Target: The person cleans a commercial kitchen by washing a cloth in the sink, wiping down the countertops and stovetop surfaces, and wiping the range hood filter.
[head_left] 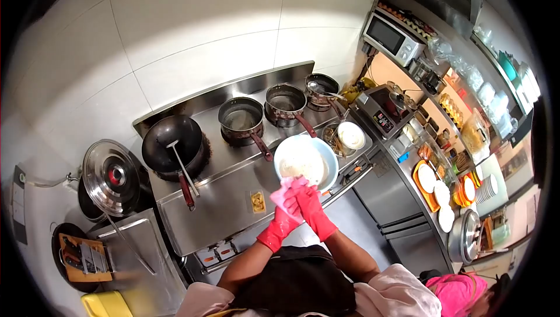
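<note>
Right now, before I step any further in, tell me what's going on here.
A person in red gloves has the left hand and right hand together, gripping a pink cloth at the near edge of a pale blue basin. Three saucepans stand behind the basin. To the left, a ladle rests in a wok. Another person in a pink top is at the lower right.

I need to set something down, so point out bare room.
Bare steel lies between the wok handle and small food container; more, between the knife rack and long rod. It's crowded around the basin and white plates.
</note>
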### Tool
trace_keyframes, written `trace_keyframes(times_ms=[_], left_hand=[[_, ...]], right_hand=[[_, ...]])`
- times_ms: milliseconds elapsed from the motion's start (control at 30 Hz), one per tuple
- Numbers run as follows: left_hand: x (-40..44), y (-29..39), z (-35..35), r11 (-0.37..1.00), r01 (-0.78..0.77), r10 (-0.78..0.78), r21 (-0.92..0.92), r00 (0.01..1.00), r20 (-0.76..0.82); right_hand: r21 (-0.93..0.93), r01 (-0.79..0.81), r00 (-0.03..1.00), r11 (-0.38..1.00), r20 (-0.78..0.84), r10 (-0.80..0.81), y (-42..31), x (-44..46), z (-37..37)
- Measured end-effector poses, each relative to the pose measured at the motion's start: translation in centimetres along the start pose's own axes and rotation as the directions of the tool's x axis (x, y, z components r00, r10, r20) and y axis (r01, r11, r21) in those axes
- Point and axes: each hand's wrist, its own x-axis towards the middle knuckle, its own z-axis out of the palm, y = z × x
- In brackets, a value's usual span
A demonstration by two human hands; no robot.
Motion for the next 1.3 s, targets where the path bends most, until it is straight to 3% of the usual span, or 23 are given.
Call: trace_keyframes(times_ms=[100, 167, 233, 267, 333, 433, 467, 500, 567, 600, 633, 733, 767, 800, 867, 933, 1000, 1033, 1100, 1167, 1200, 1233, 1300], left_hand=[[1.9, -0.9, 0.8, 0.989, -0.129, 0.149, 0.079, 0.918, -0.367], [1.9, 0.2, 1.4, 0.986, -0.158, 0.163, 0.047, 0.886, -0.435], [0.9, 1.4, 4.7, 0.938, -0.252, 0.339, 0.238, 0.816, -0.469], [0.6, 2.1, 6.8, 0.895, -0.291, 0.428, 0.337, 0.771, -0.471], [0.4, 3.5, 9.0, 0.808, -0.313, 0.556, 0.499, 0.686, -0.470], [0.3, 6.4, 3.2, 0.770, 0.019, 0.475, 0.638, 0.650, -0.593], [-0.1, 6.7, 1.1, 0.759, 0.149, 0.420, 0.634, 0.633, -0.651], [-0.5, 6.4, -0.6, 0.802, 0.104, 0.396, 0.589, 0.645, -0.653], [-1.8, 3.6, -5.5, 0.912, -0.262, 0.398, 0.317, 0.758, -0.517], [-2.6, 3.3, -5.1, 0.920, -0.193, 0.350, 0.340, 0.793, -0.498], [-2.7, 3.8, -5.2, 0.897, -0.158, 0.367, 0.412, 0.787, -0.497], [-3.8, 6.8, -5.3, 0.809, -0.044, 0.422, 0.586, 0.738, -0.527], [-4.4, 7.5, -5.2, 0.778, -0.004, 0.448, 0.629, 0.705, -0.550], [-3.9, 8.6, -1.0, 0.818, -0.211, 0.479, 0.535, 0.765, -0.430], [-3.0, 9.5, 1.1, 0.886, -0.444, 0.462, 0.132, 0.825, -0.327], [-3.4, 7.8, -2.1, 0.853, -0.511, 0.507, 0.105, 0.764, -0.399], [-5.0, 5.9, -5.0, 0.820, -0.572, 0.503, 0.004, 0.718, -0.480], [-6.5, 5.1, -6.1, 0.799, -0.600, 0.521, 0.037, 0.661, -0.540], [-9.9, 4.0, -7.9, 0.767, -0.604, 0.568, 0.217, 0.482, -0.667], [-13.9, 3.5, -9.1, 0.695, -0.522, 0.671, 0.494, 0.226, -0.706], [-15.8, 3.5, -9.7, 0.636, -0.450, 0.735, 0.627, 0.105, -0.670], [-17.5, 3.6, -10.3, 0.565, -0.360, 0.795, 0.742, -0.004, -0.607], [-20.3, 4.8, -11.6, 0.372, -0.138, 0.903, 0.918, -0.175, -0.392]], right_hand=[[-0.404, 0.213, 0.876, 0.889, -0.325, -0.357, 0.9, 1.4, 2.7], [-0.610, 0.420, 0.776, 0.672, -0.143, -0.614, 1.0, 2.1, 3.4], [-0.685, 0.605, 0.627, 0.406, 0.096, -0.773, -2.2, 0.9, 6.9], [-0.759, 0.600, 0.657, 0.254, 0.286, -0.698, -1.4, 1.8, 5.4], [-0.581, 0.659, 0.699, 0.479, 0.235, -0.676, 0.4, 2.5, 8.2], [-0.477, 0.392, 0.915, 0.787, 0.291, -0.279, 5.2, 3.8, 6.2], [-0.390, 0.354, 0.931, 0.850, 0.235, -0.280, 4.6, 4.0, 7.2], [-0.295, 0.318, 0.944, 0.901, 0.181, -0.275, 3.6, 4.3, 8.2], [-0.318, 0.538, 0.841, 0.781, 0.266, -0.472, 5.9, 8.0, 6.5], [-0.421, 0.470, 0.872, 0.776, 0.358, -0.334, 2.5, 8.3, 6.6], [-0.278, 0.382, 0.865, 0.881, 0.443, -0.236, 2.1, 10.0, 5.6], [0.196, -0.200, 0.871, 0.960, 0.485, 0.083, 0.6, 10.3, 6.3], [0.469, -0.538, 0.759, 0.701, 0.631, 0.161, 2.8, 11.4, 7.0], [0.121, -0.179, 0.742, 0.976, 0.669, 0.054, 2.0, 9.8, 7.8], [0.193, -0.430, 0.616, 0.882, 0.777, 0.130, 2.3, 7.2, 8.7], [0.124, -0.473, 0.554, 0.872, 0.812, 0.184, 2.5, 5.6, 8.8], [-0.189, -0.003, 0.553, 0.982, 0.818, 0.159, 3.4, 5.9, 8.2], [-0.359, 0.427, 0.542, 0.830, 0.836, 0.083, 6.4, 7.3, 7.0], [-0.390, 0.559, 0.455, 0.732, 0.882, 0.122, 13.2, 10.6, 6.6], [-0.235, -0.119, 0.343, 0.965, 0.902, 0.262, 15.3, 11.6, 8.9], [-0.078, -0.602, 0.292, 0.795, 0.905, 0.309, 13.4, 11.2, 10.7], [0.037, -0.870, 0.240, 0.492, 0.903, 0.355, 11.2, 10.7, 12.8], [0.050, -0.611, 0.562, 0.790, 0.731, 0.388, 10.6, 10.3, 15.8]])
